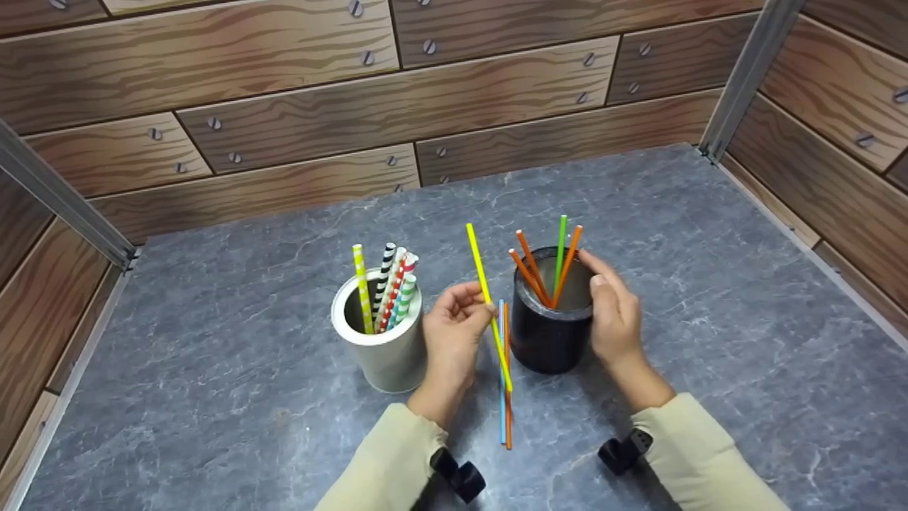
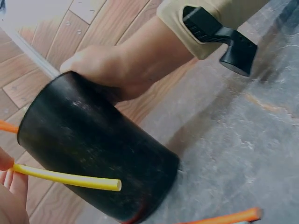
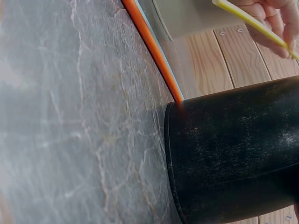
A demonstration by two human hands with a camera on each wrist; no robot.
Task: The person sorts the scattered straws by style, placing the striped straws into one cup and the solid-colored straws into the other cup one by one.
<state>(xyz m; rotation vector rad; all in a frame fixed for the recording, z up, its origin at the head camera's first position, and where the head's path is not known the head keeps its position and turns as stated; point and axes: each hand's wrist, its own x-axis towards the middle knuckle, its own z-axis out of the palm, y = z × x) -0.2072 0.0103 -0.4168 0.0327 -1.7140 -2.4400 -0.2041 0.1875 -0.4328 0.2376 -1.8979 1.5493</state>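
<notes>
My left hand [image 1: 457, 330] pinches a yellow straw [image 1: 489, 305] between thumb and fingertips, held slanting beside the black cup [image 1: 550, 337]. In the left wrist view the yellow straw [image 2: 70, 178] crosses in front of the black cup [image 2: 103, 149]. My right hand [image 1: 618, 312] rests against the cup's right side, fingers at the rim and thumb up. Inside the cup lean several orange straws [image 1: 528, 262] and a green straw [image 1: 560, 245]. On the table below the yellow straw lie a blue straw [image 1: 502, 404] and an orange straw [image 1: 508, 419], side by side.
A white cup [image 1: 390, 362] stands left of my left hand, holding several patterned paper straws [image 1: 383, 284]. The marbled grey tabletop [image 1: 234, 369] is bordered by wood-print panels [image 1: 298, 106] at the back and sides.
</notes>
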